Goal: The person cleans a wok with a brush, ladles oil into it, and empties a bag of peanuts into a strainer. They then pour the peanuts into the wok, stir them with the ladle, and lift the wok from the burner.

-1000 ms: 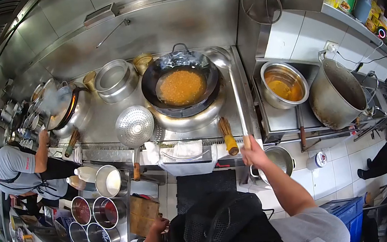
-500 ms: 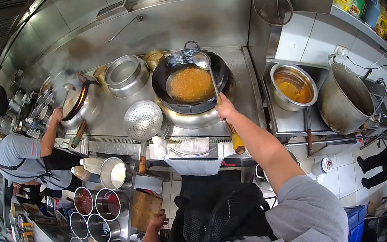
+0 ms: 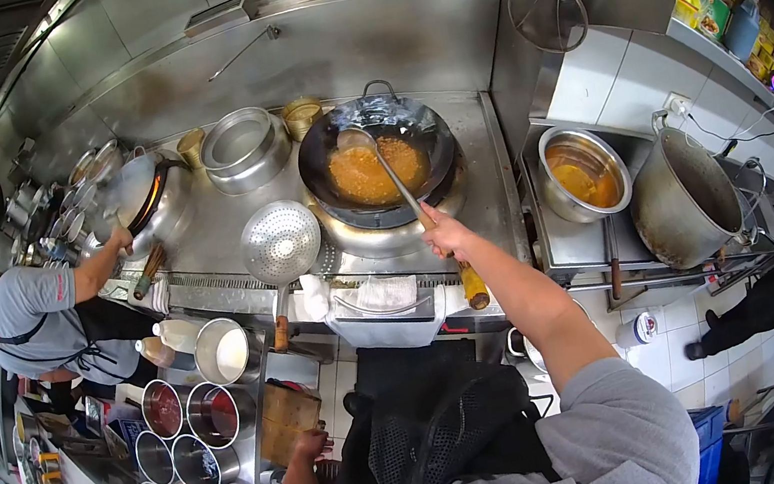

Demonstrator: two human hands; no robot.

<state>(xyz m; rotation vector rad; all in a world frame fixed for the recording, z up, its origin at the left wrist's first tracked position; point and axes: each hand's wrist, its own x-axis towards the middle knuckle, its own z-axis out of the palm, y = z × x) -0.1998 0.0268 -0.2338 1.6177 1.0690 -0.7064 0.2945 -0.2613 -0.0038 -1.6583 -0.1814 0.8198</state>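
Note:
My right hand [image 3: 447, 234] is closed around the wooden handle of a long ladle [image 3: 393, 172]. The ladle's bowl rests in the left part of a black wok [image 3: 439, 132], at the surface of an orange-brown sauce with small bits [image 3: 372, 178]. The wok sits on a round metal burner ring. Down by my left side, my left hand [image 3: 310, 445] is near a wooden board [image 3: 289, 409]; its fingers are too small and shaded to make out. A perforated strainer [image 3: 281, 243] lies left of the wok, its handle over the counter edge.
Several pots of sauces and seasonings [image 3: 206, 453] stand at lower left. A pot of orange liquid [image 3: 591, 184] and a tall stockpot [image 3: 680, 206] are at right. A co-worker [image 3: 33, 308] handles a steaming wok at left. Another person [image 3: 772, 308] is at far right.
The ladle's bowl has swung left and lower, from the wok's upper right rim into the sauce, as my right hand shifted slightly left and down. The person at right has moved.

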